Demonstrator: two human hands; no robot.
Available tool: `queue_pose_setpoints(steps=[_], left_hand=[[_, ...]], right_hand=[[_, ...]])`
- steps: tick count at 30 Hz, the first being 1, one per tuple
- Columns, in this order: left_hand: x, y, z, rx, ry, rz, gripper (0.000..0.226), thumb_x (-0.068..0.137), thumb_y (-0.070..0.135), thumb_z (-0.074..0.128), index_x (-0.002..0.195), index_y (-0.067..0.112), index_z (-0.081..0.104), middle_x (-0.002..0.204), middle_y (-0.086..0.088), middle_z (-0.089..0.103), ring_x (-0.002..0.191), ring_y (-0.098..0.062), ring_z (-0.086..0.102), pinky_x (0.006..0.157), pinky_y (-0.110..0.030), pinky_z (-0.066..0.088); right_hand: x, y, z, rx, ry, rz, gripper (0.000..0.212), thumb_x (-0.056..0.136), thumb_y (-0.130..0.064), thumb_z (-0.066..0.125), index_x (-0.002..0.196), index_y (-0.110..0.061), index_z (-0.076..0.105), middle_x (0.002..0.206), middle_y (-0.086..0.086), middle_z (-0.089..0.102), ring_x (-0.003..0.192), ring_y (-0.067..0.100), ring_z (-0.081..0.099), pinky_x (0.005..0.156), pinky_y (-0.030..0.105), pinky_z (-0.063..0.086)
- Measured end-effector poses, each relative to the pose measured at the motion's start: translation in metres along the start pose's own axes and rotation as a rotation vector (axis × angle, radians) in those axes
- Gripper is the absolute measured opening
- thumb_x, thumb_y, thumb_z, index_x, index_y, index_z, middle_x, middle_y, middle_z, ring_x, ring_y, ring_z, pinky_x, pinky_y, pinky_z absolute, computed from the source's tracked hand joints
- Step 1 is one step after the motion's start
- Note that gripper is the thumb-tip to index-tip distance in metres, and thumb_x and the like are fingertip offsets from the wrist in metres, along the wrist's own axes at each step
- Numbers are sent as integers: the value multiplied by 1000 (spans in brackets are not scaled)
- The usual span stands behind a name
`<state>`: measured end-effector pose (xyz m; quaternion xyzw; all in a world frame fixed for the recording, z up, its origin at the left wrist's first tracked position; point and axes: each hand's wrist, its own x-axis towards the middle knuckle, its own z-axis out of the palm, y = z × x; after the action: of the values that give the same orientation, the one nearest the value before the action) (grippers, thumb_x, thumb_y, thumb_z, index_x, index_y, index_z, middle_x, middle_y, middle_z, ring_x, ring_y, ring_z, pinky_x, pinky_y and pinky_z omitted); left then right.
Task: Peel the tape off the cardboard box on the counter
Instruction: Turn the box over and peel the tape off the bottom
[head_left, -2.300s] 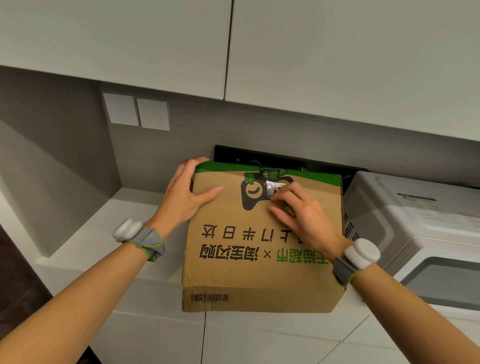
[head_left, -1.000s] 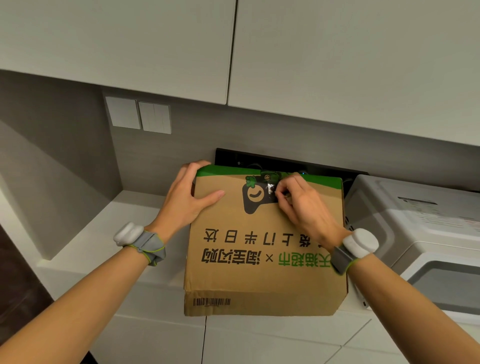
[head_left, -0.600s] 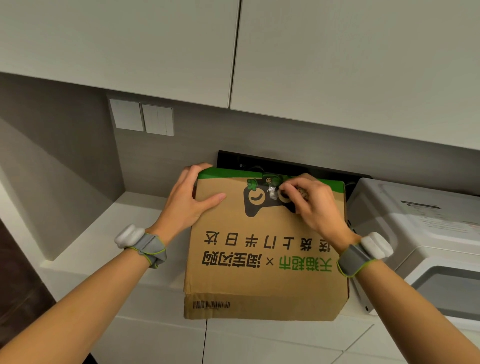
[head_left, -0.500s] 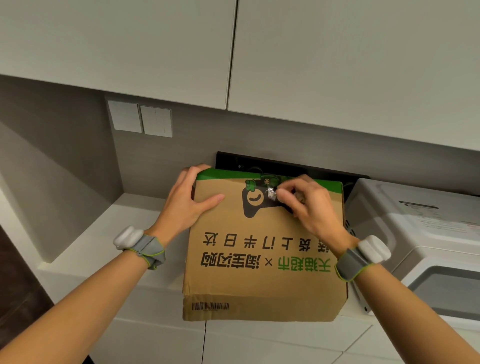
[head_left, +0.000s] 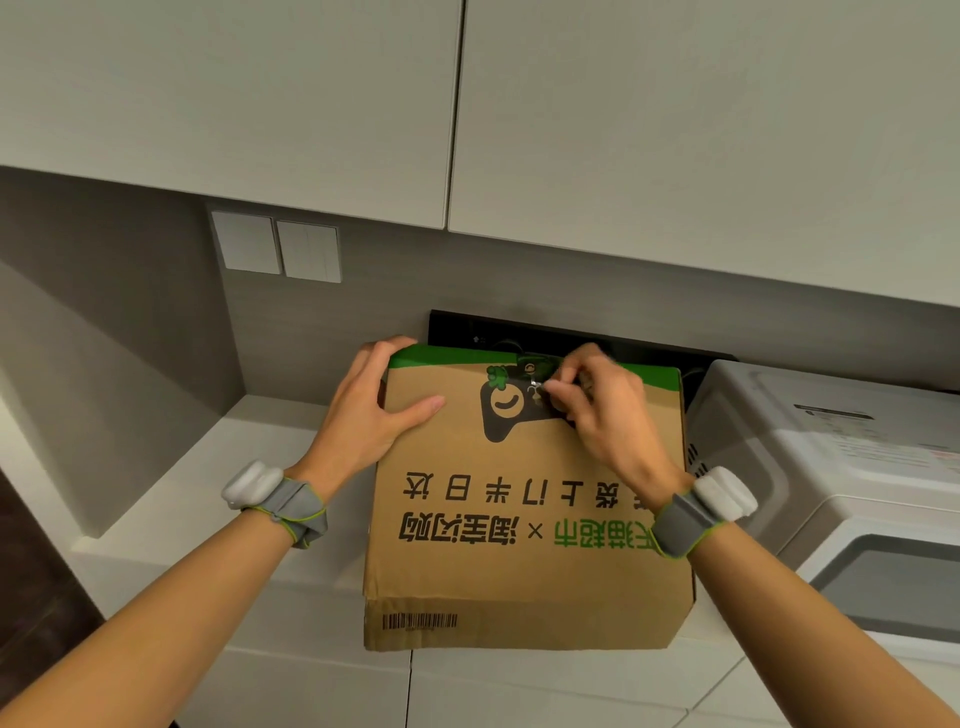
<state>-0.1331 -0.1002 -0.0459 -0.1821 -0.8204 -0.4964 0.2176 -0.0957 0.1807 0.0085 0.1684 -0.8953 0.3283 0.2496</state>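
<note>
Clear tape (head_left: 535, 387), pinched by our right hand (head_left: 608, 415) at the far edge of the brown printed cardboard box (head_left: 519, 545) on the white counter (head_left: 249, 467), may snap if jerked, or drag the box should our corner-gripping left hand (head_left: 363, 415) slacken

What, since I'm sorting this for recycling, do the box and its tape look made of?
The box: brown cardboard, matte, likely corrugated; its layered flap edge and flat printed ink suggest paperboard. The tape: probably clear plastic film, glossy; only a small crumpled bit shows, glinting white where the right hand pinches it.
</note>
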Motion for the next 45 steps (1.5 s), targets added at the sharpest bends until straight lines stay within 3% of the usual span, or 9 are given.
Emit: queue_pose_setpoints(steps=[8, 13, 18, 23, 27, 31, 35, 41, 45], left_hand=[[-3, 0, -2, 6, -1, 13, 71, 80, 50, 79, 140, 28, 47, 131, 5, 48, 116, -8, 53, 91, -31, 51], [-7, 3, -8, 23, -18, 60, 73, 79, 53, 76, 142, 27, 48, 128, 9, 48, 115, 8, 49, 86, -15, 45], [-4, -1, -19, 87, -38, 93, 74, 79, 51, 77, 142, 23, 50, 129, 8, 49, 111, 7, 50, 88, -5, 41], [3, 2, -24, 308, -115, 113, 71, 88, 65, 58, 150, 32, 45, 145, 4, 43, 131, -14, 39, 104, -38, 42], [-9, 21, 1, 482, -111, 88, 51, 103, 44, 47, 154, 40, 39, 160, 0, 25, 148, -24, 17, 121, -54, 26], [-20, 34, 33, 457, -154, -12, 65, 103, 64, 31, 161, 50, 3, 171, 1, -12, 158, -29, -13, 126, -54, -5], [-9, 28, 34, 419, -121, 40, 67, 101, 68, 25, 159, 54, -5, 170, 2, -24, 157, -30, -25, 126, -57, -10], [-3, 44, 27, 194, -189, 14, 53, 109, 51, 27, 156, 62, 7, 173, 0, -4, 158, -21, 10, 127, -57, 15], [-13, 65, 37, -28, -294, -16, 74, 91, 83, 32, 155, 48, 27, 156, 4, 31, 146, -13, 35, 118, -35, 31]], right_hand=[[18, 0, -12, 241, 30, 125, 7, 102, -12, 59, 99, -11, 53, 76, 8, 75, 77, 8, 74, 76, 31, 60], [38, -14, -25, 436, 87, 247, 11, 103, -11, 57, 97, -13, 48, 82, 11, 73, 55, 14, 57, 41, 29, 46], [49, -22, -30, 496, -75, 296, 15, 102, -15, 62, 99, -5, 51, 80, 21, 66, 50, 15, 48, 37, 26, 38], [61, -29, -49, 473, -307, 435, 19, 99, -19, 66, 91, -4, 57, 76, 10, 66, 53, 13, 43, 38, 21, 30], [67, -32, -53, 480, -411, 505, 19, 98, -18, 67, 95, -2, 58, 75, 9, 65, 50, 11, 43, 37, 18, 31], [63, -35, -44, 801, -436, 686, 16, 100, -13, 60, 89, -1, 56, 74, 8, 56, 49, 7, 39, 36, 14, 31], [60, -42, -40, 1118, -409, 874, 17, 105, -14, 50, 90, -6, 52, 71, 6, 56, 43, 3, 38, 35, 9, 30], [56, -61, -24, 1354, -365, 979, 26, 108, -11, 40, 86, -8, 52, 71, 8, 54, 43, 5, 38, 34, 12, 31], [52, -69, 0, 1379, -331, 966, 22, 107, -6, 40, 89, -10, 52, 74, 8, 48, 41, 7, 40, 33, 15, 33]])
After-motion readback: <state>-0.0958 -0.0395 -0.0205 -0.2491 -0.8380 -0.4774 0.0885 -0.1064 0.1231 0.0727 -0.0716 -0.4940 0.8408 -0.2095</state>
